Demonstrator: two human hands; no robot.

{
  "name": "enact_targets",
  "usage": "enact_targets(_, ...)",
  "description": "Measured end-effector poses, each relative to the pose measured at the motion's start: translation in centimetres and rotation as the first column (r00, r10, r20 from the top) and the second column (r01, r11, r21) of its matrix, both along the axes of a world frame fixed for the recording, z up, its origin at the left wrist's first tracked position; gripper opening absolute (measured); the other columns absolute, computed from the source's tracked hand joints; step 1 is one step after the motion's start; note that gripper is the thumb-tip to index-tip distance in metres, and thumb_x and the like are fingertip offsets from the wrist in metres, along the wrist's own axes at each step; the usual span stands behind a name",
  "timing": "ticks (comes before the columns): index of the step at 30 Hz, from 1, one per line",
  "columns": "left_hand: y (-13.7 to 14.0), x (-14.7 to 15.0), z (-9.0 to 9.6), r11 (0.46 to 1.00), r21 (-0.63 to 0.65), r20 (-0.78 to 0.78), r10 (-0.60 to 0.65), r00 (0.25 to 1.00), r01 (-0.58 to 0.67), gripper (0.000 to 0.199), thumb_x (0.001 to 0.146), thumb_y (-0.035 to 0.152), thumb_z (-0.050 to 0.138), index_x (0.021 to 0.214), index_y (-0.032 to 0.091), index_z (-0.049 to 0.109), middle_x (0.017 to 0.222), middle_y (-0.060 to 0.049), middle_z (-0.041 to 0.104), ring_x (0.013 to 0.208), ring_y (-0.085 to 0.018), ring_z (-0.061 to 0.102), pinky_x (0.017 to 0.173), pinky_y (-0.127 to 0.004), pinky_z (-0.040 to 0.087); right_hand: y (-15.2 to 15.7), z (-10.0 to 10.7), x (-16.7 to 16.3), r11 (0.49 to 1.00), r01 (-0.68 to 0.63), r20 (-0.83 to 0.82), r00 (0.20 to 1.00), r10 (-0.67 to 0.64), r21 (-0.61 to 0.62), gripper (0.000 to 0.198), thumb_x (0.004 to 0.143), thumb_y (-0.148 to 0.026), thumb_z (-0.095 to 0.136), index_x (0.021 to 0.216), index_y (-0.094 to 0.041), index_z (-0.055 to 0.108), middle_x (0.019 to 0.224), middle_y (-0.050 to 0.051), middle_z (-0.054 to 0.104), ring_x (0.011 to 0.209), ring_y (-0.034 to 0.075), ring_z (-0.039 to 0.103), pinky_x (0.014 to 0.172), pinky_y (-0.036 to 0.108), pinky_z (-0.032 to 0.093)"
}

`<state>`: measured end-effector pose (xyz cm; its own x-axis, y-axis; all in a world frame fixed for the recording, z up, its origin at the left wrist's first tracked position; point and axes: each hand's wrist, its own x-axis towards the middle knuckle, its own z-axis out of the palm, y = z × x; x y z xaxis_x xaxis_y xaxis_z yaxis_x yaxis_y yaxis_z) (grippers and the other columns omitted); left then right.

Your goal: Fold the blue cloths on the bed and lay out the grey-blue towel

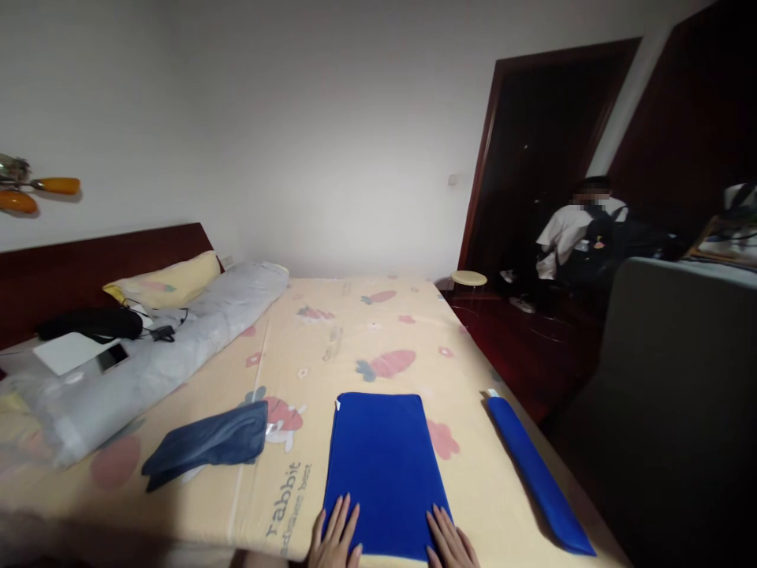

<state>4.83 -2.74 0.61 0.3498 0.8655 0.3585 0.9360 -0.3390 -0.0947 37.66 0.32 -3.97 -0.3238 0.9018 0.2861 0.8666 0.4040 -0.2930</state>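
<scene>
A flat blue rectangle of folded cloth [378, 469] lies on the bed in front of me, a small white tag at its far left corner. My left hand [335, 536] rests flat on its near left corner, fingers stretched out. On the near right corner lies my right hand [450, 540], also flat with fingers extended. To the right, along the bed's edge, is a long narrow blue folded piece [535, 473] with a white tag at its far end. A dark blue folded cloth [210, 442] lies to the left, apart from both hands.
The bed sheet [355, 331] is cream with carrot prints. A rolled grey quilt [195, 339], a yellow pillow [165, 282], a phone [112, 357] and cables are at the left. A person [583, 229] sits near the door, by a round stool [469, 278]. A dark panel [680, 394] stands right.
</scene>
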Motion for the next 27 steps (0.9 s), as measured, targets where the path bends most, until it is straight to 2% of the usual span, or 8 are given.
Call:
enact_targets(5,-2.5,-0.4,2.8,0.986,-0.125,0.044,0.118,0.992,-0.112,0.065,0.093,0.032,0.038,0.151,0.035,0.008,0.155,0.003,0.033,0.137,-0.02,0.042,0.109,-0.039,0.037,-1.5,4.0,0.4,0.995,-0.051,-0.048,0.998,0.047,-0.086,0.054,0.094,-0.046,0.037,0.145,-0.03,0.031,0.151,0.003,0.037,0.139,0.022,0.037,0.11,0.042,0.042)
enact_targets(10,-3.4,-0.7,3.6,0.964,-0.222,0.088,0.172,0.981,-0.149,0.064,0.092,0.017,0.033,0.15,0.035,0.014,0.156,0.004,0.031,0.141,-0.017,0.036,0.114,-0.042,0.034,-2.1,6.0,0.1,0.984,-0.038,-0.116,0.993,0.018,-0.173,0.052,0.094,-0.044,0.036,0.143,-0.028,0.037,0.152,0.005,0.038,0.141,0.022,0.033,0.113,0.046,0.037)
enact_targets(14,-3.3,-1.3,3.2,0.953,-0.271,0.137,0.175,0.975,-0.133,0.07,0.087,0.004,0.028,0.149,0.035,0.022,0.155,0.004,0.032,0.142,-0.014,0.033,0.115,-0.041,0.034,-2.2,6.3,0.2,0.972,-0.051,-0.168,0.986,0.013,-0.228,0.053,0.092,-0.039,0.036,0.143,-0.024,0.04,0.152,0.007,0.037,0.143,0.022,0.031,0.115,0.048,0.033)
enact_targets(18,-3.1,-2.0,2.8,0.958,-0.273,0.198,0.141,0.97,-0.084,0.067,0.088,0.004,0.028,0.148,0.035,0.026,0.154,0.001,0.037,0.141,-0.014,0.035,0.113,-0.041,0.037,-1.9,5.9,0.5,0.964,-0.085,-0.231,0.973,0.026,-0.251,0.055,0.087,-0.03,0.04,0.141,-0.022,0.042,0.152,0.008,0.038,0.143,0.023,0.031,0.116,0.051,0.031)
enact_targets(21,-2.9,-2.7,2.3,0.979,-0.2,0.227,0.083,0.97,-0.037,0.061,0.091,0.007,0.032,0.147,0.032,0.031,0.149,-0.002,0.044,0.137,-0.015,0.041,0.108,-0.041,0.043,-1.7,5.3,0.7,0.971,-0.072,-0.297,0.955,0.002,-0.226,0.052,0.087,-0.027,0.038,0.137,-0.022,0.049,0.148,0.009,0.043,0.14,0.025,0.037,0.115,0.054,0.033)
enact_targets(24,-2.6,-3.6,1.8,0.995,-0.093,0.222,-0.003,0.975,0.024,0.053,0.091,0.01,0.039,0.141,0.028,0.043,0.14,-0.004,0.056,0.131,-0.017,0.051,0.103,-0.039,0.049,-1.4,4.6,0.9,0.984,-0.053,-0.355,0.935,-0.01,-0.167,0.047,0.087,-0.027,0.038,0.129,-0.02,0.057,0.142,0.012,0.051,0.134,0.025,0.046,0.111,0.053,0.04)
enact_targets(27,-2.3,-4.4,1.8,0.997,-0.027,0.207,-0.068,0.976,0.075,0.053,0.086,0.004,0.041,0.134,0.026,0.052,0.131,-0.003,0.064,0.124,-0.018,0.057,0.098,-0.038,0.053,-1.3,4.1,1.1,0.991,-0.031,-0.397,0.918,-0.023,-0.129,0.043,0.087,-0.03,0.04,0.121,-0.02,0.064,0.135,0.012,0.058,0.128,0.026,0.053,0.106,0.053,0.045)
